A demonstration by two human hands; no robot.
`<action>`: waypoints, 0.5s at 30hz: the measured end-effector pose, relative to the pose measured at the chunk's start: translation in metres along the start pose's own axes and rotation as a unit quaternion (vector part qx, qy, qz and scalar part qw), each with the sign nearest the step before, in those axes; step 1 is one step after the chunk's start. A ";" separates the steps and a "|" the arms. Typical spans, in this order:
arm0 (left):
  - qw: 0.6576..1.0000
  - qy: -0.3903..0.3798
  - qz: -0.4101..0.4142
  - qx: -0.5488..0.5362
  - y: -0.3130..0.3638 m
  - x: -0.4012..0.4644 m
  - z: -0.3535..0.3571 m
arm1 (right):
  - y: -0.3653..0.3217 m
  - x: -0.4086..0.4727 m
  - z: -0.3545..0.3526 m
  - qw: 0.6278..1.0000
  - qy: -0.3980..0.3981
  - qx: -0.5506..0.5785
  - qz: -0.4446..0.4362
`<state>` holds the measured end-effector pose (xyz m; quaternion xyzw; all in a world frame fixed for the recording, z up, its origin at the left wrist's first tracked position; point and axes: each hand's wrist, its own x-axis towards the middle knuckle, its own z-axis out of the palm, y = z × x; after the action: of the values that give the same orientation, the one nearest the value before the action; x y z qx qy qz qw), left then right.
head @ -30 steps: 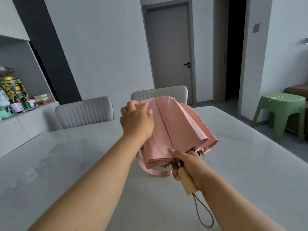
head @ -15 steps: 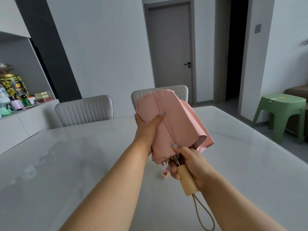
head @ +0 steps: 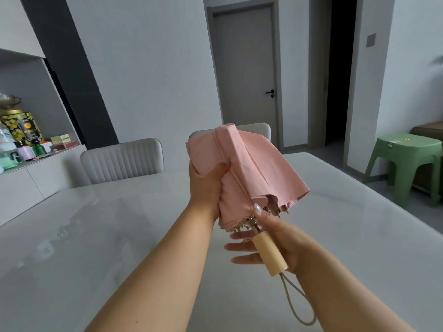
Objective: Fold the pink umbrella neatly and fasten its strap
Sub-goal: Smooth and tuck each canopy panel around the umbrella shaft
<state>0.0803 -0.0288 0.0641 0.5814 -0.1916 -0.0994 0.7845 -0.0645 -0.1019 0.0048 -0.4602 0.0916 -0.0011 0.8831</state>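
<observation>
A glossy white marble-patterned desk (head: 100, 236) fills the lower part of the view, its bare top mirroring the room. Beyond the desk's far edge stand two pale padded chairs (head: 122, 161), pushed in against it. Left of the desk, a white sideboard (head: 31, 180) carries a yellow patterned tin (head: 22, 127), small bottles (head: 38, 149) and flat boxes (head: 62, 141) directly on its top.

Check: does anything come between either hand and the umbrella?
Nothing visible. The left hand grips the umbrella canopy directly; the right hand cradles the handle, fingers extended. The strap is not visible.
</observation>
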 end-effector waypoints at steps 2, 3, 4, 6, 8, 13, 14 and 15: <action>1.000 -0.011 0.011 0.009 -0.006 -0.002 0.002 | 0.002 -0.004 0.004 0.999 -0.039 0.012 -0.034; 1.000 -0.021 0.020 0.008 -0.010 -0.004 0.004 | 0.002 -0.006 0.005 0.998 -0.039 -0.005 -0.055; 0.999 -0.028 0.027 0.010 -0.014 -0.006 0.006 | 0.003 -0.008 0.006 0.997 -0.030 -0.026 -0.072; 0.999 -0.030 0.029 0.023 -0.021 -0.009 0.007 | 0.005 -0.010 0.005 0.994 0.002 -0.061 -0.092; 0.998 -0.027 0.022 0.042 -0.025 -0.009 0.004 | 0.006 -0.011 0.007 0.991 0.022 -0.090 -0.101; 0.989 -0.051 0.019 0.136 -0.011 -0.005 0.001 | 0.004 -0.011 0.004 0.979 0.047 -0.160 -0.115; 0.983 -0.040 0.014 0.181 -0.004 -0.005 0.003 | 0.002 -0.011 0.003 0.978 0.053 -0.161 -0.120; 0.971 -0.014 0.018 0.238 0.004 -0.004 0.004 | 0.002 -0.011 0.002 0.978 0.058 -0.159 -0.124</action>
<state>0.0743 -0.0298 0.0678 0.7464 -0.2316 -0.0447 0.6223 -0.0749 -0.0982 0.0066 -0.6019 0.0842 -0.1228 0.7845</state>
